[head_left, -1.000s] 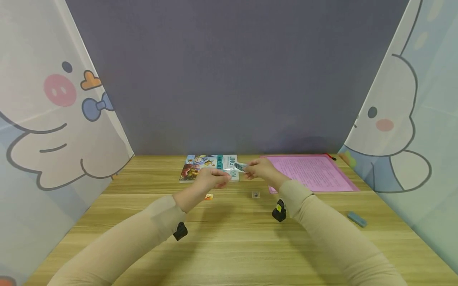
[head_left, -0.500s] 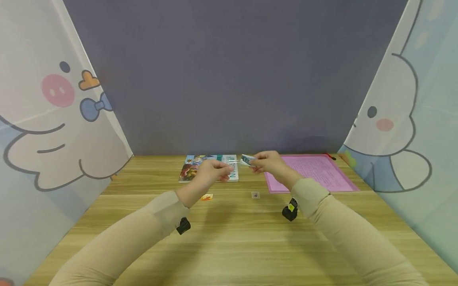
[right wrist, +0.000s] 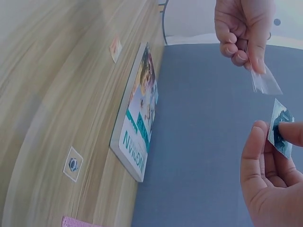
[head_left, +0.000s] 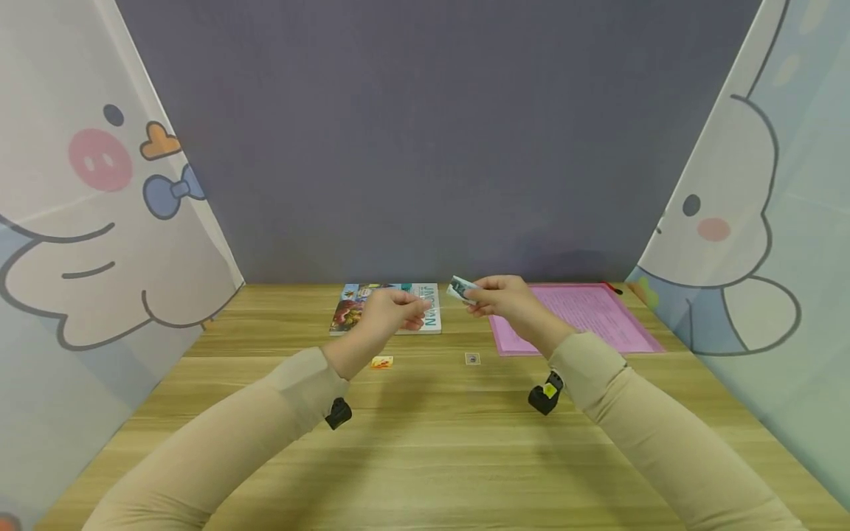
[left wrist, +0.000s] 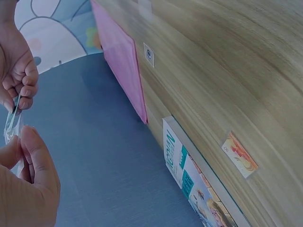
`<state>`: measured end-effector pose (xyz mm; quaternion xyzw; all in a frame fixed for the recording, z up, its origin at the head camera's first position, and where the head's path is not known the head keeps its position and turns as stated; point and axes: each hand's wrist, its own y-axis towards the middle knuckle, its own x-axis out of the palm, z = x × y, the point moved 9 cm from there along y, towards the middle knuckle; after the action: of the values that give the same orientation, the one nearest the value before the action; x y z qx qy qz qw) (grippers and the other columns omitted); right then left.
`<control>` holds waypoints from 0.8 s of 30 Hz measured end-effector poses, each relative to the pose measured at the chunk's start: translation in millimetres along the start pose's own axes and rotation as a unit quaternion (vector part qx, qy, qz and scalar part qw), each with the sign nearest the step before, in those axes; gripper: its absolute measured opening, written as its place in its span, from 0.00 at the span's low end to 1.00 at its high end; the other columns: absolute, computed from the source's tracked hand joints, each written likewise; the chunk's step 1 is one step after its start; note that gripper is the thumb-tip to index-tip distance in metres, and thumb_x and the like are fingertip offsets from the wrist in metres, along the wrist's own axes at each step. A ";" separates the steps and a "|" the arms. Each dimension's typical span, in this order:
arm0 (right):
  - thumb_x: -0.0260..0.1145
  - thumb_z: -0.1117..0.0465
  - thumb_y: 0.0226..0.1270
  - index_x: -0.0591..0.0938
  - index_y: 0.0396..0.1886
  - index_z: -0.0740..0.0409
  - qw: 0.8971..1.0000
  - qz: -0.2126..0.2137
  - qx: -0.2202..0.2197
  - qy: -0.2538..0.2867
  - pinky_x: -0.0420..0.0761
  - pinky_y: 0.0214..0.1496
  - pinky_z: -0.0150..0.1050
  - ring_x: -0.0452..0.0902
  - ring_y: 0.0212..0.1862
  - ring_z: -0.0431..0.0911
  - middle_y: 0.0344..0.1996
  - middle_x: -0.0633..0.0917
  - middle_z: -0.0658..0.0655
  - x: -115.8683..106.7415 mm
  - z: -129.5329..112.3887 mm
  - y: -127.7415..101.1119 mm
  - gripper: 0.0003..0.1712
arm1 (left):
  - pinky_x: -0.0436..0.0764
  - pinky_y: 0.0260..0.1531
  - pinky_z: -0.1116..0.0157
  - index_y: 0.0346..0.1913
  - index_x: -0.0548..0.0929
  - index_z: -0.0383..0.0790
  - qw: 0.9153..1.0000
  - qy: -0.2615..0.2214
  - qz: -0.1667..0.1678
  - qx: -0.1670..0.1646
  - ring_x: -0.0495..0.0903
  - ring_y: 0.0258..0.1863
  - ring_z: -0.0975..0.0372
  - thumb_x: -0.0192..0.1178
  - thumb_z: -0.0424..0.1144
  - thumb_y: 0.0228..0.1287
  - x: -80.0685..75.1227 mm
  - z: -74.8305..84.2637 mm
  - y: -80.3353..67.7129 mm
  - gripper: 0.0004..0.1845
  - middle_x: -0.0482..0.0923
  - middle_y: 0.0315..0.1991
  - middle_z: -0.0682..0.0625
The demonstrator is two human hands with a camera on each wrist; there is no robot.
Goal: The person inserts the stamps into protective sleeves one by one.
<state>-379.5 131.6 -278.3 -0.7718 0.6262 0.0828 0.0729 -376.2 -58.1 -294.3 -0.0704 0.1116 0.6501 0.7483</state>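
My right hand point(head_left: 473, 296) pinches a small blue-green card point(head_left: 460, 289) between thumb and fingers, raised above the wooden table point(head_left: 425, 442). The right wrist view shows that card point(right wrist: 280, 126) upright in my right hand point(right wrist: 270, 137). My left hand point(head_left: 418, 313) pinches a small clear plastic sleeve point(right wrist: 265, 81), which hangs from my left hand's fingers point(right wrist: 246, 52). Card and sleeve are a short gap apart. In the left wrist view my left hand point(left wrist: 26, 184) is at the lower left and my right hand point(left wrist: 16, 66) above it.
A colourful book point(head_left: 352, 310) lies at the back of the table and a pink sheet point(head_left: 591, 313) to its right. A small orange card point(head_left: 381, 361) and a small card with a dark round mark point(head_left: 472, 358) lie flat nearer me. Cartoon-printed curtains point(head_left: 99, 236) close both sides.
My hands have drawn apart. The right hand moved right and up with the card, away from the sleeve in the left hand. The left hand stayed nearly in place.
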 end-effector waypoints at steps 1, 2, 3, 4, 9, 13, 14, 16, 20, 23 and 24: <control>0.65 0.63 0.68 0.79 0.46 0.68 1.000 -0.001 -0.001 0.000 0.86 0.43 0.36 0.83 0.37 0.47 0.30 0.85 0.52 0.8 -0.3 -0.4 0.13 | 0.88 0.36 0.64 0.41 0.86 0.30 1.000 0.001 0.000 0.001 0.85 0.28 0.59 0.67 0.40 0.63 -0.4 -0.2 0.3 0.14 0.85 0.31 0.45; 0.65 0.63 0.68 0.79 0.45 0.68 1.000 0.000 0.001 0.001 0.86 0.43 0.36 0.83 0.37 0.46 0.30 0.85 0.51 1.6 -0.1 -0.7 0.13 | 0.88 0.35 0.64 0.41 0.86 0.30 1.000 0.003 0.001 0.001 0.85 0.28 0.59 0.67 0.41 0.63 -0.7 -0.2 0.5 0.14 0.85 0.31 0.45; 0.66 0.62 0.68 0.79 0.45 0.68 1.000 -0.001 0.002 0.001 0.86 0.44 0.36 0.83 0.36 0.46 0.29 0.85 0.51 2.4 0.1 -0.8 0.13 | 0.88 0.35 0.65 0.41 0.86 0.30 1.000 0.003 0.002 0.001 0.85 0.29 0.58 0.67 0.41 0.62 -1.1 -0.2 0.6 0.14 0.85 0.31 0.45; 0.66 0.62 0.68 0.79 0.45 0.68 1.000 -0.002 0.002 0.001 0.86 0.44 0.36 0.83 0.36 0.45 0.29 0.85 0.51 3.2 0.4 -0.9 0.12 | 0.88 0.35 0.65 0.41 0.86 0.30 1.000 0.003 0.003 0.001 0.85 0.29 0.58 0.67 0.41 0.62 -1.5 -0.5 0.8 0.14 0.85 0.30 0.45; 0.65 0.63 0.68 0.80 0.45 0.68 1.000 -0.007 -0.004 0.003 0.86 0.45 0.37 0.83 0.39 0.48 0.29 0.85 0.51 5.8 1.3 -0.2 0.12 | 0.88 0.35 0.64 0.41 0.87 0.31 1.000 0.005 0.008 -0.005 0.84 0.26 0.60 0.67 0.40 0.63 -2.5 -1.4 0.2 0.13 0.85 0.30 0.45; 0.65 0.63 0.68 0.80 0.45 0.69 1.000 -0.007 -0.008 0.005 0.86 0.45 0.37 0.83 0.38 0.47 0.30 0.85 0.51 6.4 1.2 0.2 0.13 | 0.88 0.34 0.64 0.39 0.87 0.32 1.000 0.004 0.014 -0.011 0.83 0.24 0.62 0.67 0.40 0.62 -3.5 -2.2 -0.5 0.12 0.84 0.29 0.46; 0.65 0.63 0.68 0.80 0.45 0.69 1.000 -0.007 -0.008 0.005 0.86 0.45 0.37 0.83 0.38 0.47 0.30 0.85 0.52 6.7 1.3 0.2 0.13 | 0.88 0.35 0.64 0.39 0.87 0.32 1.000 0.002 0.015 -0.012 0.83 0.25 0.60 0.67 0.40 0.63 -3.6 -2.4 -0.8 0.12 0.84 0.30 0.45; 0.65 0.62 0.68 0.80 0.46 0.69 1.000 -0.004 -0.006 0.005 0.86 0.45 0.36 0.83 0.38 0.47 0.31 0.85 0.52 6.9 1.9 0.3 0.14 | 0.88 0.34 0.64 0.38 0.87 0.32 1.000 0.001 0.018 -0.014 0.84 0.25 0.60 0.67 0.40 0.62 -3.8 -2.4 -1.4 0.12 0.84 0.30 0.45; 0.65 0.62 0.68 0.80 0.46 0.69 1.000 -0.002 -0.004 0.004 0.86 0.45 0.36 0.83 0.38 0.47 0.31 0.85 0.52 7.1 2.7 -0.1 0.14 | 0.88 0.34 0.64 0.36 0.87 0.31 1.000 -0.003 0.022 -0.015 0.86 0.32 0.50 0.68 0.40 0.61 -3.5 -1.1 -2.8 0.12 0.84 0.28 0.45; 0.65 0.62 0.68 0.80 0.46 0.69 1.000 -0.001 -0.007 0.000 0.86 0.45 0.36 0.83 0.39 0.48 0.32 0.85 0.52 7.2 2.5 -1.0 0.14 | 0.88 0.34 0.64 0.36 0.86 0.31 1.000 -0.004 0.026 -0.017 0.86 0.30 0.51 0.68 0.40 0.61 -3.6 0.0 -3.4 0.12 0.84 0.27 0.46; 0.65 0.62 0.68 0.80 0.47 0.69 1.000 0.001 -0.007 -0.003 0.86 0.45 0.36 0.83 0.40 0.48 0.32 0.85 0.52 7.4 2.5 -1.2 0.14 | 0.88 0.34 0.64 0.36 0.86 0.31 0.999 -0.004 0.027 -0.018 0.85 0.28 0.54 0.68 0.40 0.61 -3.7 0.3 -3.7 0.12 0.84 0.27 0.46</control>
<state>-376.9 125.3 -282.3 -0.7715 0.6261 0.0892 0.0693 -373.0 -62.1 -293.1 -0.0780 0.0984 0.6720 0.7298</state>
